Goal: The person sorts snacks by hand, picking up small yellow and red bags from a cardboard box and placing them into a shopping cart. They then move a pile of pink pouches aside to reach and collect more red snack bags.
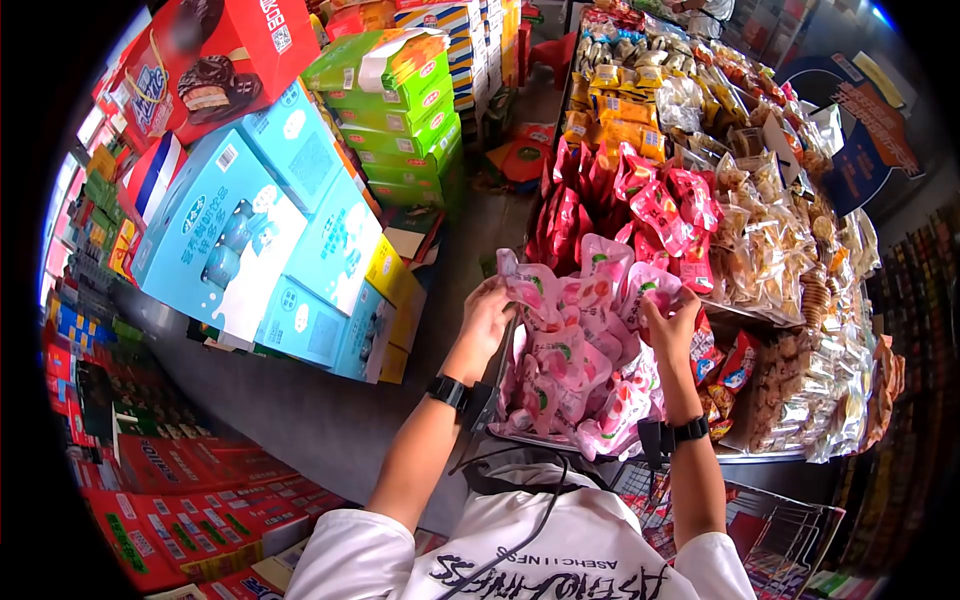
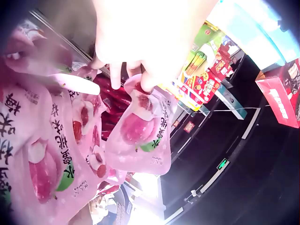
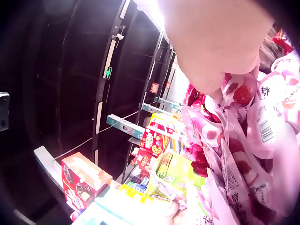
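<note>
Pink snack bags (image 1: 560, 355) with peach pictures lie heaped in a bin in front of the person. At the heap's far left corner, the left hand (image 1: 487, 312) pinches the top of one bag. The left wrist view shows that pink bag (image 2: 138, 126) hanging from the fingers, the hand above it washed out by light. Over at the heap's right side, the right hand (image 1: 673, 325) holds the upper edge of another pink bag (image 1: 650, 288). In the right wrist view this hand (image 3: 218, 44) covers its own fingertips, with pink bags (image 3: 239, 96) right beneath.
Red bags (image 1: 640, 195) fill the bin just beyond, and clear packs of snacks (image 1: 760, 230) stand to the right. Blue cartons (image 1: 225, 235) and green boxes (image 1: 400, 120) are stacked on the left. A wire cart (image 1: 780, 520) stands near the person's right side.
</note>
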Demonstrator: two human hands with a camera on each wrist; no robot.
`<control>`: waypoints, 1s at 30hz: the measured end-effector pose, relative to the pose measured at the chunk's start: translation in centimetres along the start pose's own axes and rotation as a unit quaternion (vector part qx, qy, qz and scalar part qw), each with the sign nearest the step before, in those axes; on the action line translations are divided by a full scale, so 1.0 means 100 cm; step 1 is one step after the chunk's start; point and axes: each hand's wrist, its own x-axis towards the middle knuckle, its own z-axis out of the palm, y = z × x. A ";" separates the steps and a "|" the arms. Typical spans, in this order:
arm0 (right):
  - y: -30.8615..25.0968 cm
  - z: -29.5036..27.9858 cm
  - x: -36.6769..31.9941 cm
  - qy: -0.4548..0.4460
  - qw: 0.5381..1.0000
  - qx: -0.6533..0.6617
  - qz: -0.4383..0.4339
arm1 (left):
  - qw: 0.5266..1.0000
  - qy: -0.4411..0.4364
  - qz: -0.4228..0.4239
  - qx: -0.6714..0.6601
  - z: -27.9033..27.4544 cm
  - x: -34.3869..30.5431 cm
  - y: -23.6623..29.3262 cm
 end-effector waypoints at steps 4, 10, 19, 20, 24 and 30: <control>0.001 0.003 0.001 0.008 0.999 -0.008 -0.035 | 0.999 -0.014 -0.028 0.021 0.011 -0.001 -0.004; 0.001 0.002 -0.001 0.001 0.998 0.047 -0.033 | 0.997 -0.035 -0.058 0.048 0.031 0.006 -0.001; -0.010 -0.002 -0.005 -0.003 0.999 0.036 -0.039 | 0.997 -0.048 -0.037 0.045 0.010 0.003 0.010; -0.011 -0.002 -0.005 -0.002 0.999 0.033 -0.039 | 0.997 -0.041 -0.040 0.042 0.009 0.002 0.009; -0.008 -0.002 -0.003 0.002 0.999 0.024 -0.043 | 0.999 -0.015 -0.041 0.028 0.002 0.000 0.006; 0.009 -0.005 0.003 -0.002 0.996 0.087 -0.010 | 0.990 0.119 0.056 0.040 -0.022 0.002 0.014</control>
